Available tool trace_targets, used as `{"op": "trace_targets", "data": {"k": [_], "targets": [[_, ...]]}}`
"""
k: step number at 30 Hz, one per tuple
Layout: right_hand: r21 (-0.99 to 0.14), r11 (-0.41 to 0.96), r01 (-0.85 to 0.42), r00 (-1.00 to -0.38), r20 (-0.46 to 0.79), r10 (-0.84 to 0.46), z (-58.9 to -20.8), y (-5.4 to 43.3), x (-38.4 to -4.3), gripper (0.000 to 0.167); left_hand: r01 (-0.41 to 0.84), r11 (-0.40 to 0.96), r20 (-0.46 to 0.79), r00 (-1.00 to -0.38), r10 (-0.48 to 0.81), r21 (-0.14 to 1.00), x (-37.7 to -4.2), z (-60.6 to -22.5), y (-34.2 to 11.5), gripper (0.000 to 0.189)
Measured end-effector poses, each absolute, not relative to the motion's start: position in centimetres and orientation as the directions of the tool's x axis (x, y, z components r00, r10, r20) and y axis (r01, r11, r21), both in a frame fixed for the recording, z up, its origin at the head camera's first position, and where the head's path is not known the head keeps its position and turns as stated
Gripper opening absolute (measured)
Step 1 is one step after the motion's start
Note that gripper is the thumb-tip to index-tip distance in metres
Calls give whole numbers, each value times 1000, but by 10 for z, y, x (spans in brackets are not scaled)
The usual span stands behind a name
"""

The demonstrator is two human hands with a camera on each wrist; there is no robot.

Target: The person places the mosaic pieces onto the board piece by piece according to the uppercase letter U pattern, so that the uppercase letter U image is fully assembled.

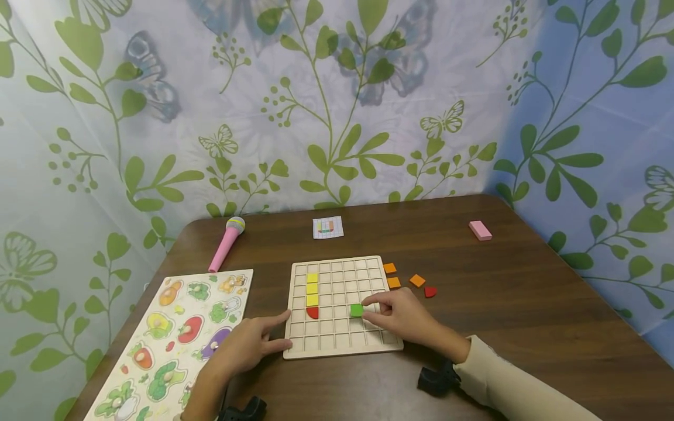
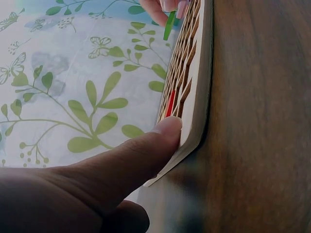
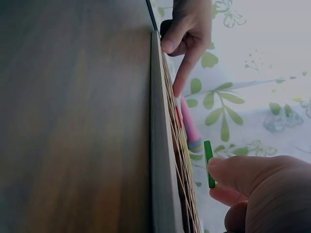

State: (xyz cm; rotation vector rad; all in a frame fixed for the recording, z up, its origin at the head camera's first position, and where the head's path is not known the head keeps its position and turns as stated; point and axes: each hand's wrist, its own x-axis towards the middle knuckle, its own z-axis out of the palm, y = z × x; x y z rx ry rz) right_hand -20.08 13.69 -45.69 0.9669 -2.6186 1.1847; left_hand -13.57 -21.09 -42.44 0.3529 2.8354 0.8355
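Head view first: the grid board (image 1: 344, 348) sits near the middle of the table's (image 1: 537, 292) front edge. The right hand (image 1: 402, 317) has a green square (image 1: 356, 310) in a narrow thumb-and-finger pinch over the right half of the grid. The left hand (image 1: 246, 346) isn't holding anything; its thumb and index finger are spread, touching the board's left edge. Three yellow squares (image 1: 312, 288) run in a column with a red quarter-round (image 1: 313, 313) right below. Loose orange pieces (image 1: 394, 283) lie by the board's right edge, and a little card (image 1: 328, 227) sits toward the table's back edge.

Left wrist: one fingertip rests on the board's rim. Can't really tell how hard it's pressing.

Right wrist: the green square is just above the grid, not touching, and looks close to level.

What could go wrong? Only fingertips have that square, so I reckon it could slip and land askew on a divider. A lopsided push from the left could skew the board, and a careless right wrist might bump the orange pieces.

Brands or writing: nothing I can read. The card shows a coloured shape on a grid, too small for detail.
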Motion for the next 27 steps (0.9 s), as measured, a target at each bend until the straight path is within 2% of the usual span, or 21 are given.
{"op": "trace_targets", "data": {"k": [15,27], "targets": [[-587,519,-622,-772,348,-531,-457,118,-203,17,173,814,-104,-956,274,555,-136,-425,-212,65],[-600,520,-608,-775,307,-552,-455,99,-205,18,164,812,-115,-955,272,560,-136,-425,-212,65]]}}
